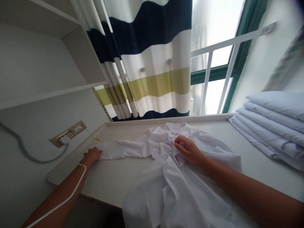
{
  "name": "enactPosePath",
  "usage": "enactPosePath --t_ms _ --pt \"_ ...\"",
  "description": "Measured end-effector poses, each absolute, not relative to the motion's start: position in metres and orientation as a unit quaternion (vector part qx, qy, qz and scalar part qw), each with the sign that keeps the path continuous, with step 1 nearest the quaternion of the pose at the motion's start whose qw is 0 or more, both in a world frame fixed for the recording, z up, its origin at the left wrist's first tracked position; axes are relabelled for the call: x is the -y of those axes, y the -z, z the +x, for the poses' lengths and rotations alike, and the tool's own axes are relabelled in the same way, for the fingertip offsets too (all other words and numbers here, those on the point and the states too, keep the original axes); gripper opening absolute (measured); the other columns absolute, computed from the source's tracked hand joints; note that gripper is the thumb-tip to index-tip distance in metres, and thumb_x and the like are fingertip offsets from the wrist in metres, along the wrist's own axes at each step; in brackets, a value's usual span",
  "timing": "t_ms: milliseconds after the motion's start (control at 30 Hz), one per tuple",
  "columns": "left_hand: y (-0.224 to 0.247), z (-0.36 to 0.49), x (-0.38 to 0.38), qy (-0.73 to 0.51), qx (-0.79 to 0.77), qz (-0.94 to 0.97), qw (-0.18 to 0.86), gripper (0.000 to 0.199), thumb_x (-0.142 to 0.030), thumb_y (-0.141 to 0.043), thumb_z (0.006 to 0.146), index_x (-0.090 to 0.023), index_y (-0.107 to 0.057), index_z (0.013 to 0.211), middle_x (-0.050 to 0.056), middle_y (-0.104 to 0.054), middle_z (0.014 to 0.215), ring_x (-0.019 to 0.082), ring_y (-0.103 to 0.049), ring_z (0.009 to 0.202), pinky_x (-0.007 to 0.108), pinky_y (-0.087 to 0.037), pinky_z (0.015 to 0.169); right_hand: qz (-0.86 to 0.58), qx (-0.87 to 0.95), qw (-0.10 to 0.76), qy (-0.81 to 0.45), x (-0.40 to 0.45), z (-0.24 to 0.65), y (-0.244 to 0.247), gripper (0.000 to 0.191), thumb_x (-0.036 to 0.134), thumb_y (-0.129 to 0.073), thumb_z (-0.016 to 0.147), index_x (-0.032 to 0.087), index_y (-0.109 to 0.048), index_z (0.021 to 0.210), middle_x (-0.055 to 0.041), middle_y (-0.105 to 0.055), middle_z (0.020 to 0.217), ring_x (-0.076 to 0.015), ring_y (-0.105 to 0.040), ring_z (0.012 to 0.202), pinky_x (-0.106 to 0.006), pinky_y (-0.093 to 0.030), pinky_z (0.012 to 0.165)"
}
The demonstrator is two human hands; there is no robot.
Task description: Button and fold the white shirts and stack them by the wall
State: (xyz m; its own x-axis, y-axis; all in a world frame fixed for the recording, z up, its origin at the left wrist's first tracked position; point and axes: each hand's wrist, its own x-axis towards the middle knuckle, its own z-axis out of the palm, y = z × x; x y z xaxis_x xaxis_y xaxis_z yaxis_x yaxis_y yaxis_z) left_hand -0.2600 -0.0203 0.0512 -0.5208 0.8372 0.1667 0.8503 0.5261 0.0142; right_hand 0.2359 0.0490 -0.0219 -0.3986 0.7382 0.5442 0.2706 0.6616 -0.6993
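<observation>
With the left hand [93,154] closed on the cuff and the right hand's grip [177,141] pinching the front of the white shirt [140,148] on the counter [99,186], the overhanging hem could drag it off, its weight pulling.

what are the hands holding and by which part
A white shirt: left hand at one sleeve's end, right hand pinching cloth on the front below the collar.

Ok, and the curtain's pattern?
Wavy horizontal bands of navy, white and yellow-green on the curtain; shows best in the head view.
</observation>
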Motion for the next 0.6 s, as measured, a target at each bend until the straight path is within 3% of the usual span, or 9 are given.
enactPosePath --t_ms 100,200,400,500,600 --pt "-0.046 -0.264 0.017 0.065 0.879 -0.469 0.065 0.012 -0.026 -0.059 0.073 -0.017 -0.065 0.079 0.013 -0.070 0.075 0.033 -0.070 0.085 0.043 -0.054 0.079 -0.317 0.794 0.448 -0.261 -0.050 0.235 0.022 0.018 0.035 -0.052 0.098 0.022 -0.057 0.087 -0.0029 -0.060 0.086 -0.0197 -0.054 0.080 -0.034 -0.042 0.075" --pt "-0.042 -0.251 0.006 0.113 0.864 -0.485 0.079 0.009 -0.026 -0.056 0.079 -0.018 -0.060 0.076 0.013 -0.071 0.082 0.030 -0.070 0.087 0.038 -0.053 0.081 -0.315 0.791 0.455 -0.261 -0.051 0.235 0.022 0.018 0.034 -0.052 0.098 0.022 -0.058 0.087 -0.0032 -0.061 0.086 -0.0194 -0.054 0.080 -0.034 -0.043 0.076" --pt "-0.058 -0.161 -0.020 0.285 0.767 -0.552 0.159 0.031 -0.038 -0.033 0.102 -0.018 -0.051 0.117 0.010 -0.066 0.122 0.019 -0.064 0.112 0.030 -0.050 0.097 -0.305 0.771 0.479 -0.289 -0.051 0.234 0.023 0.020 0.039 -0.054 0.098 0.022 -0.060 0.090 -0.0041 -0.062 0.090 -0.0203 -0.055 0.085 -0.036 -0.045 0.081" --pt "-0.070 -0.091 -0.023 0.422 0.627 -0.628 0.184 0.027 -0.039 -0.040 0.102 -0.020 -0.056 0.114 0.010 -0.066 0.123 0.020 -0.061 0.117 0.033 -0.047 0.103 -0.284 0.729 0.509 -0.361 -0.053 0.234 0.027 0.025 0.046 -0.053 0.098 0.023 -0.059 0.105 -0.0042 -0.062 0.097 -0.0204 -0.058 0.090 -0.036 -0.047 0.085" --pt "-0.066 -0.024 -0.019 0.411 0.473 -0.757 0.187 0.017 -0.029 -0.050 0.100 -0.024 -0.066 0.103 0.008 -0.069 0.121 0.022 -0.059 0.122 0.040 -0.040 0.111 -0.251 0.683 0.538 -0.426 -0.056 0.235 0.029 0.043 0.051 -0.047 0.101 0.027 -0.047 0.136 -0.0043 -0.064 0.106 -0.0192 -0.060 0.090 -0.035 -0.049 0.086"
